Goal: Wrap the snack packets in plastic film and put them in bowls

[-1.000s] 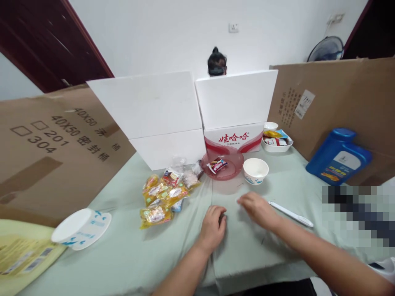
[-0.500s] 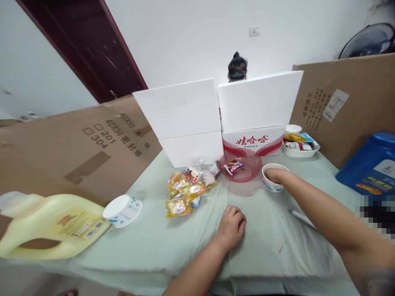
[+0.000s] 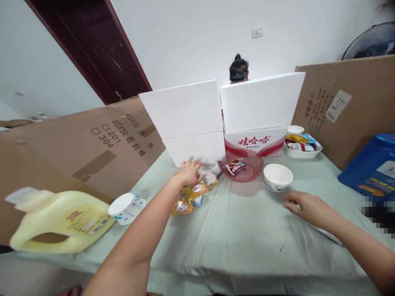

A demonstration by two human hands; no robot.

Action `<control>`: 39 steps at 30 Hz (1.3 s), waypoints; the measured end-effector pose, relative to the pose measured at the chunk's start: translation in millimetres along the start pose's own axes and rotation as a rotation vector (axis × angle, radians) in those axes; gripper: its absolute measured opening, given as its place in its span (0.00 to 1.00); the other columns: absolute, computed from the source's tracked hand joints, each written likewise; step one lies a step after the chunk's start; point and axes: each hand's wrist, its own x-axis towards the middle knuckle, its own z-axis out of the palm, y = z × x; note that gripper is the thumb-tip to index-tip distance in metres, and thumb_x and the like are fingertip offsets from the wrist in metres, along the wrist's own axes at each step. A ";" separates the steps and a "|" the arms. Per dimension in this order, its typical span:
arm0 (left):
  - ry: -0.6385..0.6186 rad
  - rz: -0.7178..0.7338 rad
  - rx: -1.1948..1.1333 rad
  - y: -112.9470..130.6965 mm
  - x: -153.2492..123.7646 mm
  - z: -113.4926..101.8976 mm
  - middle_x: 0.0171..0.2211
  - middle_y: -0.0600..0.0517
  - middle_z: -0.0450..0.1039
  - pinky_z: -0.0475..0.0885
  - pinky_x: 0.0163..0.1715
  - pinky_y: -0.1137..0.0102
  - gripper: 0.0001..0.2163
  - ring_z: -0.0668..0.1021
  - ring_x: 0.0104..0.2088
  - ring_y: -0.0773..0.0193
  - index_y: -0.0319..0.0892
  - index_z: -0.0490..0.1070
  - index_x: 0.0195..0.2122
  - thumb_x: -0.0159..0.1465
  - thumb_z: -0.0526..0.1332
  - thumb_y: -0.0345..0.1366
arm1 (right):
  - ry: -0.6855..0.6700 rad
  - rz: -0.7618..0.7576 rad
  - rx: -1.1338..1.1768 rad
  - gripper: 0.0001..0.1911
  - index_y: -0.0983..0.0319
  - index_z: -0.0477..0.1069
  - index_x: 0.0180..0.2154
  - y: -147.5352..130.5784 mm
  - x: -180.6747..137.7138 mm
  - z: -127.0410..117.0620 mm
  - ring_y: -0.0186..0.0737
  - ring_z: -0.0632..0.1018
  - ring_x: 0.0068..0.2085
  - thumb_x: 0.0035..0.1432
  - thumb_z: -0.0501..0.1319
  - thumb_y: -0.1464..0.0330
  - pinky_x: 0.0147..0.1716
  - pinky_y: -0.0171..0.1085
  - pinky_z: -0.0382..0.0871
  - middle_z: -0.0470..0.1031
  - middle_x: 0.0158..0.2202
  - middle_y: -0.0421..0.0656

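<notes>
My left hand (image 3: 189, 170) reaches over the pile of wrapped snacks (image 3: 199, 189), fingers spread at its far side and partly covering it. Whether the fingertips touch a packet is hard to see. My right hand (image 3: 305, 207) hovers just in front of the white patterned bowl (image 3: 278, 179), thumb and fingers loosely apart with nothing visible between them. To the left of that bowl stands a pink translucent plate (image 3: 254, 170) with a purple-and-red wrapped snack bar (image 3: 235, 167) lying in it.
At left, a tipped patterned cup (image 3: 126, 209) lies by a yellow jug (image 3: 64, 222). White panels (image 3: 193, 113) and a red-and-white box (image 3: 256, 142) stand behind. At right are a dish of packets (image 3: 302, 153), a blue bottle (image 3: 373, 168) and a white stick-like object (image 3: 328, 235). A person (image 3: 238, 68) sits opposite.
My left hand has moved from the table up and left onto the snack pile, its fingers now spread. My right hand has come out of the bowl towards me.
</notes>
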 end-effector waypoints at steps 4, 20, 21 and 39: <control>-0.079 -0.019 0.039 -18.4 11.8 -20.6 0.42 0.47 0.76 0.63 0.52 0.53 0.17 0.74 0.48 0.47 0.44 0.74 0.39 0.46 0.66 0.31 | 0.044 -0.009 0.002 0.14 0.59 0.76 0.40 19.4 -22.1 31.7 0.50 0.78 0.44 0.56 0.58 0.61 0.44 0.45 0.71 0.78 0.43 0.49; 0.528 0.615 -0.346 179.2 -79.8 100.6 0.45 0.44 0.71 0.69 0.45 0.57 0.06 0.73 0.46 0.51 0.44 0.69 0.40 0.61 0.61 0.35 | 0.313 -0.017 -0.150 0.11 0.64 0.73 0.43 9.2 -42.9 72.5 0.49 0.74 0.41 0.60 0.55 0.72 0.45 0.46 0.69 0.75 0.39 0.50; 0.482 0.672 -0.404 183.9 -83.5 108.8 0.44 0.43 0.71 0.69 0.45 0.56 0.11 0.72 0.46 0.49 0.43 0.68 0.41 0.60 0.63 0.42 | 0.309 0.006 -0.174 0.10 0.64 0.73 0.42 8.8 -43.1 71.9 0.49 0.74 0.40 0.60 0.55 0.71 0.44 0.47 0.69 0.75 0.38 0.50; 0.250 0.549 -0.944 167.6 -81.6 110.7 0.43 0.45 0.71 0.70 0.47 0.60 0.14 0.72 0.45 0.56 0.42 0.69 0.44 0.61 0.63 0.44 | 0.044 -0.169 -0.073 0.12 0.59 0.73 0.46 -77.7 -34.5 51.3 0.40 0.75 0.40 0.63 0.55 0.73 0.39 0.36 0.68 0.72 0.39 0.44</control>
